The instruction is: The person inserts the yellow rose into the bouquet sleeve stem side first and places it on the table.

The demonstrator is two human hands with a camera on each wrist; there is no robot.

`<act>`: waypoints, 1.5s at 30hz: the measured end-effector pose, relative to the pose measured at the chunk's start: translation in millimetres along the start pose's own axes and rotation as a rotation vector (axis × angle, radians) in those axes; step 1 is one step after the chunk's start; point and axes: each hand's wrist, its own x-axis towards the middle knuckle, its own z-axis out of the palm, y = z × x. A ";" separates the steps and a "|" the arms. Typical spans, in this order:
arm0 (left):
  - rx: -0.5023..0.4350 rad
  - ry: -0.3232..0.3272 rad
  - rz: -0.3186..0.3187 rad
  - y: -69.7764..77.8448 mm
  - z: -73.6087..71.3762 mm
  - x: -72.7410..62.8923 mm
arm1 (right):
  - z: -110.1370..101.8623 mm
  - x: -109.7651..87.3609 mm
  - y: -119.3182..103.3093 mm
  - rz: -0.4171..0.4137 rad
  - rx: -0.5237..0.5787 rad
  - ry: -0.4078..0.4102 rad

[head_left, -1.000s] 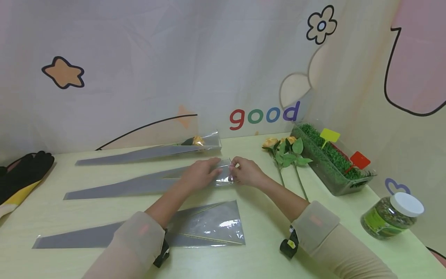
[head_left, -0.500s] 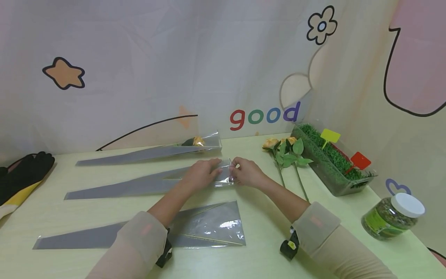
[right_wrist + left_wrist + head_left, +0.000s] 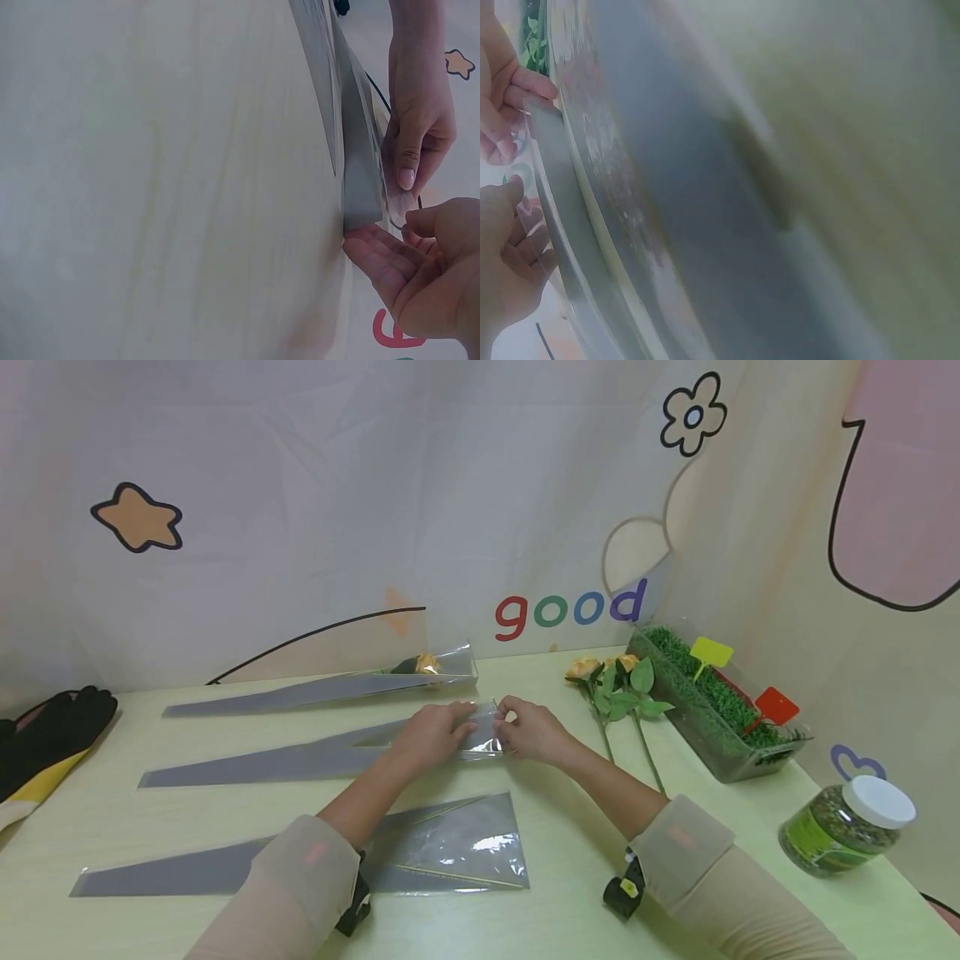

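Note:
A long tapered flower sleeve, grey with a clear upper film, lies in the middle of three on the table. My left hand holds the clear film near its wide end. At the mouth, my right hand pinches the edge; in the right wrist view its thumb lies above the film and its fingers reach under the grey back. Behind lies another sleeve with a yellow rose inside. Nearer me is a flat sleeve with gold lines, partly covered by my left forearm.
Yellow roses with green leaves lie right of my hands. Beyond them stands a clear planter of artificial grass with yellow and red tags. A white-lidded jar is at the right, black-and-yellow gloves at the left.
Both hands stay at the sleeve's mouth almost unmoved. The right fingers shift very slightly at the edge, and the sleeve's narrow end lies in the same place.

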 end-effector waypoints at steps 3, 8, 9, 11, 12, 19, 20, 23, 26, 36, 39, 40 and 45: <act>-0.001 0.003 0.001 -0.3 0.5 0.2 | -0.3 -0.9 -0.5 0.000 0.013 -0.004; 0.002 0.021 0.016 -0.7 0.8 0.2 | -0.5 -1.7 -0.9 -0.002 0.032 -0.001; 0.002 0.024 0.020 -0.6 0.7 0.2 | -0.6 -1.8 -0.9 -0.001 0.038 0.001; 0.001 0.031 0.027 -0.5 0.6 -0.1 | -0.8 -2.0 -0.7 0.000 0.050 0.004; 0.001 0.033 0.031 -0.5 0.7 -0.1 | -0.9 -2.1 -0.6 0.001 0.057 0.005; 0.002 0.028 0.034 -0.3 1.2 0.0 | -2.2 -2.9 3.1 -0.015 0.081 0.019; 0.000 0.026 0.034 -0.2 1.2 0.1 | -2.7 -3.3 3.4 -0.019 0.085 0.019; -0.005 0.022 0.034 0.1 1.1 0.2 | -5.6 -4.3 3.8 -0.032 0.098 0.021; -0.008 0.021 0.032 -0.3 1.0 0.0 | -11.2 -6.5 2.1 -0.027 0.115 0.026; -0.001 0.039 0.044 -4.3 -1.4 -2.1 | -60.7 -21.4 7.2 -0.057 0.248 0.058; -0.006 0.033 0.045 -3.7 -3.2 -2.8 | -79.3 -26.9 13.6 -0.029 0.260 0.104; -0.007 0.032 0.045 -3.7 -3.4 -2.8 | -84.4 -28.6 16.3 -0.020 0.260 0.115; -0.004 0.027 0.049 -4.4 -3.5 -2.5 | -102.3 -36.9 28.7 0.028 0.189 0.112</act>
